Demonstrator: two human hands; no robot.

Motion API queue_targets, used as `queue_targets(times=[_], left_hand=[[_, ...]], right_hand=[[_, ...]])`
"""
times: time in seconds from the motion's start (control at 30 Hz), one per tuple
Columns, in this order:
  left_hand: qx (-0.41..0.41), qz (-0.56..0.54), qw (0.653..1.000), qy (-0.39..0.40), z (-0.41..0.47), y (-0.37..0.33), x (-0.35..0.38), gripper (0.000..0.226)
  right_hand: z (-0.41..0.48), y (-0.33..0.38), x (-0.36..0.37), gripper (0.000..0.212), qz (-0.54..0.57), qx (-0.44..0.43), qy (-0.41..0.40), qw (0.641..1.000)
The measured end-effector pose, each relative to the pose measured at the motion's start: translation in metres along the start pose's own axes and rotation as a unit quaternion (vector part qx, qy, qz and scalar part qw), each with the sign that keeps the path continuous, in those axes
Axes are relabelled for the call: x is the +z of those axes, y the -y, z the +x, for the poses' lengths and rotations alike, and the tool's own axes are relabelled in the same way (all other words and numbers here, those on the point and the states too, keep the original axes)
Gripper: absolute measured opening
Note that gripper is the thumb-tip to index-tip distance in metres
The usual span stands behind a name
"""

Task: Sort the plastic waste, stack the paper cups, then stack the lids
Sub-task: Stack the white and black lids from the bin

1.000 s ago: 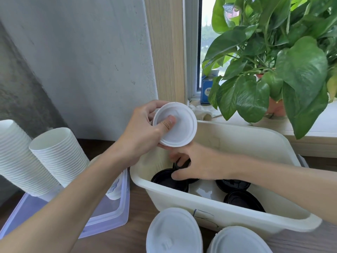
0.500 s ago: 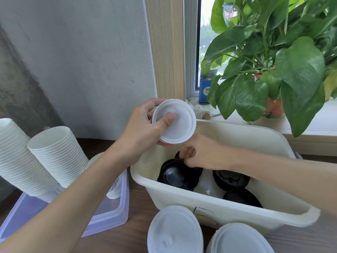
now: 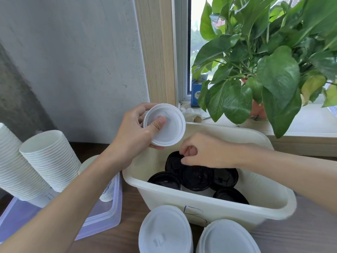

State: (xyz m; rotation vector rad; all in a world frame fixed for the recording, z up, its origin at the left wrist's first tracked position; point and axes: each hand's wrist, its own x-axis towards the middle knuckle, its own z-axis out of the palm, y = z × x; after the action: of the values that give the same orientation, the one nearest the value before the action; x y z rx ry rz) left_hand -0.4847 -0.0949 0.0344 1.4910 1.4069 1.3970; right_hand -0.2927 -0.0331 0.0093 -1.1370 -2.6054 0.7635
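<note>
2 bare forearms [image 3: 87, 194]; left grip [image 3: 133, 136], right grip [image 3: 206, 152] bare; nails short, plain.

The left forearm [image 3: 76, 194] reaches up from the lower left, bare. The left hand [image 3: 135, 136] is raised and holds a white lid [image 3: 167, 128], with its thumb [image 3: 157, 125] pressed flat on the lid's near face and its fingers wrapped behind the rim. The right forearm [image 3: 282, 170] comes in from the right edge, also bare. The right hand [image 3: 204, 150] is lower, knuckles up, with its fingers curled down and pinching the edge of a black lid [image 3: 173, 161].
</note>
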Motion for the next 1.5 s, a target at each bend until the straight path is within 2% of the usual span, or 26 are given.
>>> queue_targets(times=[0.17, 0.27, 0.4, 0.73, 0.9, 1.2, 1.5], left_hand=[[0.007, -0.003, 1.0, -0.006, 0.0, 0.002, -0.001, 0.025], [0.005, -0.01, 1.0, -0.004, 0.0, 0.003, -0.001, 0.026], [0.006, -0.01, 1.0, -0.003, 0.002, 0.003, -0.001, 0.026], [0.013, -0.008, 1.0, -0.019, 0.001, 0.003, -0.005, 0.025], [0.004, -0.01, 1.0, -0.027, 0.0, 0.002, -0.006, 0.028], [-0.005, -0.008, 1.0, -0.028, 0.0, 0.0, -0.002, 0.026], [0.0, 0.001, 1.0, -0.027, -0.001, 0.0, -0.002, 0.029]], right_hand=[[0.015, 0.011, 0.026, 0.035, -0.054, -0.037, 0.074, 0.995], [0.021, 0.01, 0.037, 0.034, -0.073, -0.03, 0.081, 0.994], [0.022, 0.011, 0.041, 0.016, -0.04, -0.013, 0.063, 0.997], [0.012, 0.004, 0.007, 0.005, 0.07, 0.029, -0.042, 0.996], [0.0, -0.003, -0.016, 0.004, 0.038, 0.067, -0.078, 0.994], [-0.022, -0.012, -0.036, 0.016, -0.007, 0.131, -0.069, 0.989], [-0.02, -0.007, -0.023, 0.012, -0.02, 0.132, -0.061, 0.989]])
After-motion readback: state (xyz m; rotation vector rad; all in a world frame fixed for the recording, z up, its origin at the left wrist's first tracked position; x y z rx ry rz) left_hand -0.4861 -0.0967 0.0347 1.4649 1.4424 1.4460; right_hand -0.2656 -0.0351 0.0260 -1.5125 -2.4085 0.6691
